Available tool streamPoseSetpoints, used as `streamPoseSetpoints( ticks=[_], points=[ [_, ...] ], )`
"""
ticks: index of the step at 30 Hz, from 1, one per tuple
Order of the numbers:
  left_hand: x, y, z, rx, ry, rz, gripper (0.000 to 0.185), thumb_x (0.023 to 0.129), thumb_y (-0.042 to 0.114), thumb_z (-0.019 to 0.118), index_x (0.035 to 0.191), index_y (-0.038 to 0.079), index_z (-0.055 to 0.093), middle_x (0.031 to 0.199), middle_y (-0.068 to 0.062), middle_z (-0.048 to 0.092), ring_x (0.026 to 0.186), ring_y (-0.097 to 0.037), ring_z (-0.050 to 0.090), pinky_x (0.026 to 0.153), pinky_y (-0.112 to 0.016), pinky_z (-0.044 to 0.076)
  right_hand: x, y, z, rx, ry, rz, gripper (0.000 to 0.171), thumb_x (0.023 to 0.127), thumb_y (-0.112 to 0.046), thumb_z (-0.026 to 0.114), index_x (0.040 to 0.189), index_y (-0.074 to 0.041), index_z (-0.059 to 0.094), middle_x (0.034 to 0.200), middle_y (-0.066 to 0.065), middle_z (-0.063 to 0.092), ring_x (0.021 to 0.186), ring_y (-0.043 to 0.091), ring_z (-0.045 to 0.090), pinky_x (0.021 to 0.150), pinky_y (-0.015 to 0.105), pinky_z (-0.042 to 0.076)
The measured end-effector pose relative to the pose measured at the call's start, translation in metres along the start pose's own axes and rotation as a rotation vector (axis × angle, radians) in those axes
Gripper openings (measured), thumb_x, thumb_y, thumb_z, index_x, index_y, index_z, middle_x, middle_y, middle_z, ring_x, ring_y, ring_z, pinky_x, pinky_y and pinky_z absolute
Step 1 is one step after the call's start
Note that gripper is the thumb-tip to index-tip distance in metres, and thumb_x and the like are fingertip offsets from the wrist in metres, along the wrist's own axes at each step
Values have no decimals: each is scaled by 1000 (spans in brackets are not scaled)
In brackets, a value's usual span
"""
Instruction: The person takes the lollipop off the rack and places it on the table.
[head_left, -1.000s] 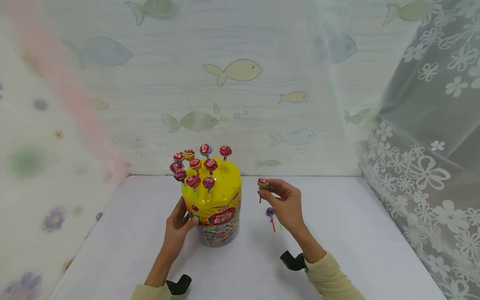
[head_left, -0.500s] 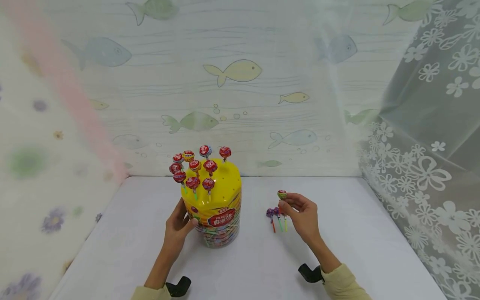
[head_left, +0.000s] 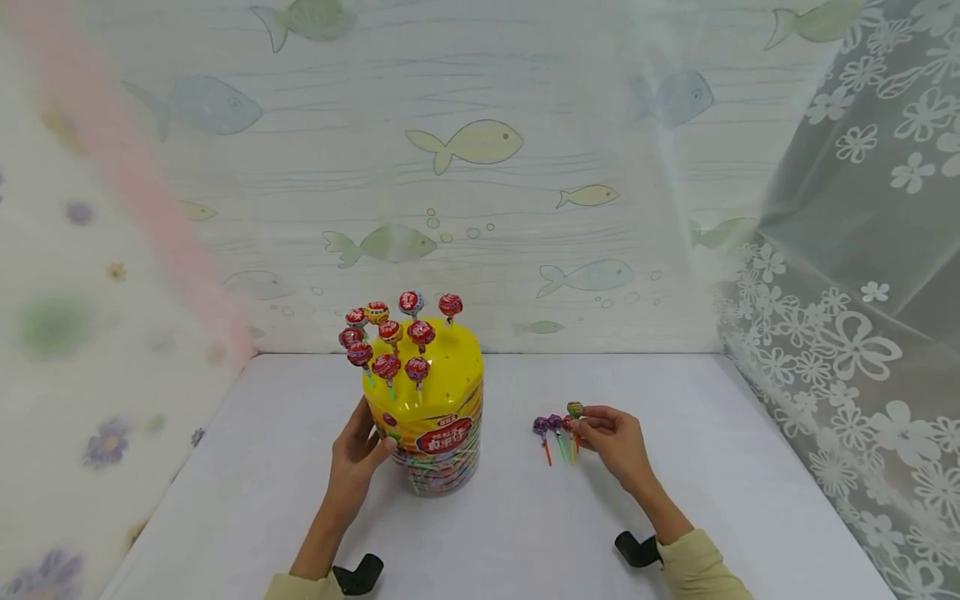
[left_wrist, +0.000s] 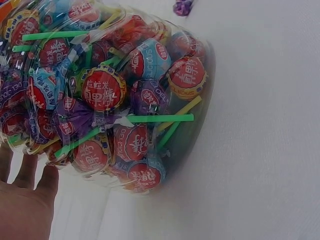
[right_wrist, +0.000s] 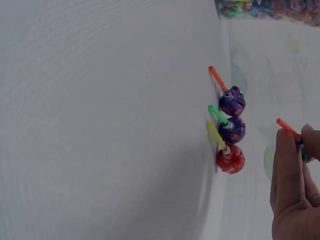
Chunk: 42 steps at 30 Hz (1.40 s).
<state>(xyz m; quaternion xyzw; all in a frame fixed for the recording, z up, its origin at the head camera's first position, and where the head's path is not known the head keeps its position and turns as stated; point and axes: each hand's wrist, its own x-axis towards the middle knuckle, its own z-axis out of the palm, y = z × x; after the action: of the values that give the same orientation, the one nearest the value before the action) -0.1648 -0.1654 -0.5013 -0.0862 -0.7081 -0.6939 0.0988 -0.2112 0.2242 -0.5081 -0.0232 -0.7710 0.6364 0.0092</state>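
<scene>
A clear lollipop jar [head_left: 433, 433] with a yellow lid [head_left: 442, 375] stands on the white table [head_left: 487, 533]; several lollipops [head_left: 390, 329] stick upright in the lid's holes. My left hand [head_left: 358, 450] holds the jar's left side, its fingers [left_wrist: 27, 172] against the plastic wall [left_wrist: 115, 95]. My right hand [head_left: 611, 437] pinches a green-wrapped lollipop [head_left: 575, 409] by its orange stick [right_wrist: 287, 127], low over the table. Just left of it lie two purple lollipops [head_left: 547, 425] and a red one [right_wrist: 230, 159] in a row.
A fish-patterned backdrop [head_left: 465, 167] closes the back, a flowered sheet [head_left: 75, 333] the left, and a lace curtain [head_left: 847, 333] the right. Bare white table [head_left: 712, 433] lies right of my right hand.
My right hand has carried the lollipop away from the jar, rightward and down to the row lying on the table. The left hand and jar have not moved.
</scene>
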Motion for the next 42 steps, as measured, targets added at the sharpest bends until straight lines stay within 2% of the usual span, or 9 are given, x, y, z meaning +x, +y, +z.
streamPoseSetpoints(
  ticks=[5, 9, 12, 25, 29, 34, 42],
  points=[
    [0, 0, 0, 4, 2, -3, 76, 99, 6, 60, 164, 13, 20, 168, -11, 26, 143, 3, 37, 111, -12, 34, 0, 5, -1, -86, 17, 41, 29, 93, -4, 71, 117, 12, 66, 96, 20, 73, 78, 14, 73, 69, 27, 63],
    [0, 1, 0, 5, 2, -5, 76, 99, 6, 61, 164, 13, 20, 168, -11, 26, 143, 3, 37, 111, -12, 34, 2, 8, 0, -211, 39, 69, 28, 91, -6, 74, 112, 11, 68, 91, 17, 73, 75, 15, 71, 64, 24, 61],
    [0, 1, 0, 3, 1, -2, 76, 100, 6, 60, 164, 14, 20, 168, -10, 26, 143, 2, 36, 111, -12, 34, 4, 10, 1, -266, 45, 83, 28, 89, -7, 74, 110, 11, 69, 90, 16, 73, 73, 14, 69, 61, 24, 60],
    [-1, 0, 0, -8, -2, 4, 76, 100, 4, 59, 164, 13, 19, 168, -11, 25, 142, 5, 36, 111, -12, 35, 8, 11, -7, -259, 52, 84, 31, 91, -7, 72, 112, 15, 66, 91, 20, 73, 74, 16, 71, 62, 25, 61],
    [-1, 0, 0, -11, -4, 6, 76, 100, 4, 59, 164, 13, 19, 168, -10, 26, 141, 7, 37, 111, -12, 35, 11, 12, -10, -264, 66, 108, 31, 92, -7, 72, 113, 14, 66, 94, 21, 73, 76, 16, 71, 63, 23, 61],
    [-1, 0, 0, -14, -3, 12, 76, 100, 4, 59, 164, 13, 19, 168, -9, 27, 140, 7, 38, 111, -12, 35, 17, 13, -12, -320, 48, 144, 30, 91, -10, 73, 109, 13, 68, 90, 17, 74, 72, 11, 68, 59, 20, 56],
    [-1, 0, 0, -5, -3, 10, 75, 100, 5, 59, 164, 15, 21, 168, -10, 26, 141, 5, 37, 111, -12, 35, 20, 9, -12, -416, 15, 126, 29, 87, -12, 74, 101, 13, 68, 82, 12, 74, 68, 12, 65, 56, 23, 51]
  ],
)
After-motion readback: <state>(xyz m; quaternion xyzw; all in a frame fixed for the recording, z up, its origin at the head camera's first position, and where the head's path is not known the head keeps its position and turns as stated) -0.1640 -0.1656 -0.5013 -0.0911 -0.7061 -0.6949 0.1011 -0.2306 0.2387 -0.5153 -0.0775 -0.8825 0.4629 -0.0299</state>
